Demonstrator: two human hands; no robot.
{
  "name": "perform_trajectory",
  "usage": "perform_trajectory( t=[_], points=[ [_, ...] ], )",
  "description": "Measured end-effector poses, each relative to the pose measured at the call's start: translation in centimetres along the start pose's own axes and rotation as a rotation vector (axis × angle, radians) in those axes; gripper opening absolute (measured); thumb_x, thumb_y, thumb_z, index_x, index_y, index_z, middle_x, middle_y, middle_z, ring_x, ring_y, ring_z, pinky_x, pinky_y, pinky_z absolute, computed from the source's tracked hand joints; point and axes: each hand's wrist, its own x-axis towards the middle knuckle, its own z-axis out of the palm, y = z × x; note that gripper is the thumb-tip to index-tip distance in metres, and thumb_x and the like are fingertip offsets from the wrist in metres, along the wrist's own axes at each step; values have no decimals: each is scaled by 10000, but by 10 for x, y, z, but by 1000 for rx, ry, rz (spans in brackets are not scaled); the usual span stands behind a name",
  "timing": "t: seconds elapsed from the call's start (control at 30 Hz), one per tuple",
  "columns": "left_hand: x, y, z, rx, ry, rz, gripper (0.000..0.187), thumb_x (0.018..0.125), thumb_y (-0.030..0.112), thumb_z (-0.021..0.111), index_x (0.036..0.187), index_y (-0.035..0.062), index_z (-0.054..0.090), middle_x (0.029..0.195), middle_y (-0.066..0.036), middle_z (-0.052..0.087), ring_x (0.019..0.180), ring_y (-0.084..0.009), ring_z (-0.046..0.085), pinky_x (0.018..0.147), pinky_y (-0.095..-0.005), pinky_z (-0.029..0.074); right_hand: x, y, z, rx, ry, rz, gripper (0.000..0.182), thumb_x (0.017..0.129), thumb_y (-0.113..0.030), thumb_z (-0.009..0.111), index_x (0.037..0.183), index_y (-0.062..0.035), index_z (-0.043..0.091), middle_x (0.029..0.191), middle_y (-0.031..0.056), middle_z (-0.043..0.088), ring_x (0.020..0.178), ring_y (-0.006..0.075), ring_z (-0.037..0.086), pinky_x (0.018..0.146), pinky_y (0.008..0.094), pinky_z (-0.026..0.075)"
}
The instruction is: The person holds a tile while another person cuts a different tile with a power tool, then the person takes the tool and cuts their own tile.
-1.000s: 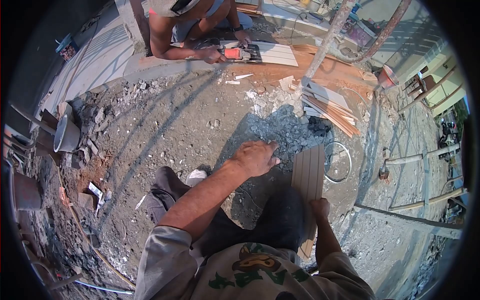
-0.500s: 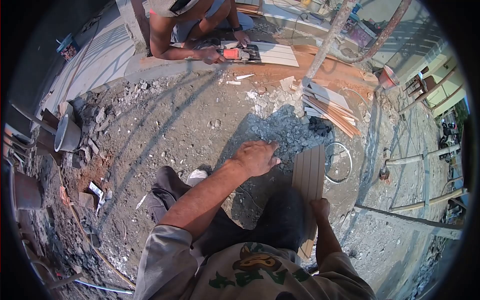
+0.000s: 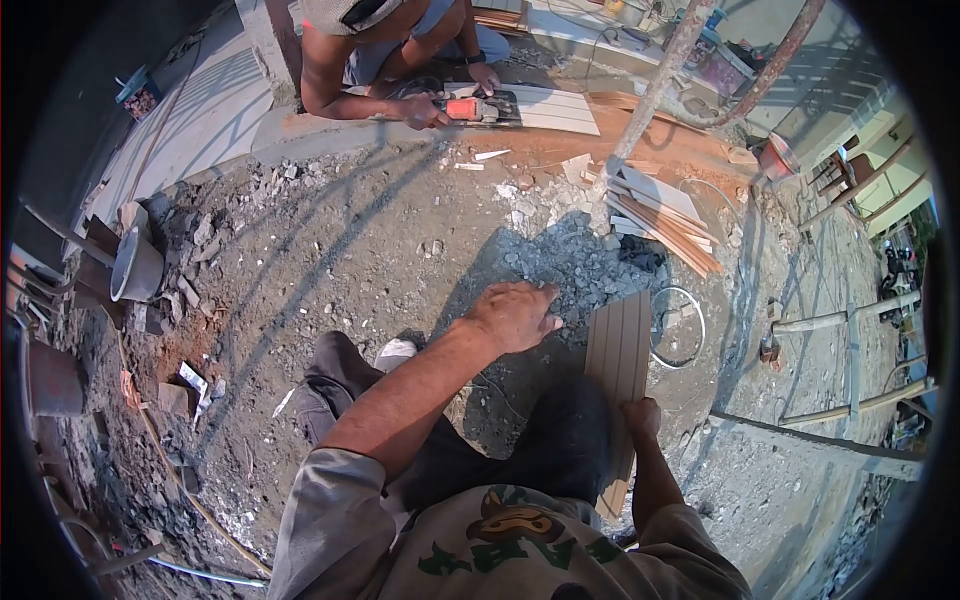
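In the head view, the right hand (image 3: 642, 415) grips the edge of a grooved plank (image 3: 617, 345) beside the right thigh (image 3: 562, 430), though its exact finger placement is hard to make out. The left hand (image 3: 505, 316) hangs near the rubble (image 3: 585, 258), loosely spread; beyond, a co-worker's hand (image 3: 425, 112) holds a red tool (image 3: 464, 107).

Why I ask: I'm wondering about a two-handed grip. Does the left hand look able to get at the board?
Probably yes: the left hand looks empty and nothing visible stands between it and the board. The right hand holds the board nearer the body, leaving its far end free.
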Motion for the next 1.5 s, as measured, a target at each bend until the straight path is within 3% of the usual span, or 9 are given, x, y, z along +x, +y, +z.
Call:
perform_trajectory(
  t=[0.17, 0.23, 0.43, 1.5],
  points=[
    [0, -2, 3, -4, 61, 32, 485, 892, 372, 515, 1234, 29, 483, 1025, -185, 630, 1023, -320, 592, 919, -417, 438, -4, -7, -7, 2, -34, -11, 396, 637, -257, 594, 877, 49, 669, 897, 271, 645, 892, 413, 627, 811, 478, 494],
    [0, 2, -4, -6, -41, -20, 517, 900, 382, 520, 1294, 55, 448, 1173, -189, 582, 1109, -324, 554, 960, -423, 420, -3, -4, -5, 18, -42, -3, 396, 633, -263, 604, 874, 45, 670, 887, 267, 648, 890, 411, 628, 809, 474, 497],
    [-1, 2, -6, -8, -36, -20, 507, 900, 378, 521, 1282, 50, 459, 1159, -186, 589, 1108, -321, 554, 956, -424, 423, -1, -2, -1, 22, -12, 32, 391, 621, -267, 636, 872, 29, 680, 882, 251, 656, 874, 381, 644, 783, 449, 511],
    [0, -1, -7, -25, -43, -9, 510, 903, 369, 520, 1312, 79, 431, 1183, -189, 573, 1113, -334, 545, 956, -440, 416, 1, 2, 1, 56, 8, -2, 421, 608, -280, 657, 849, 66, 664, 879, 281, 641, 874, 403, 635, 778, 456, 502]
  ],
)
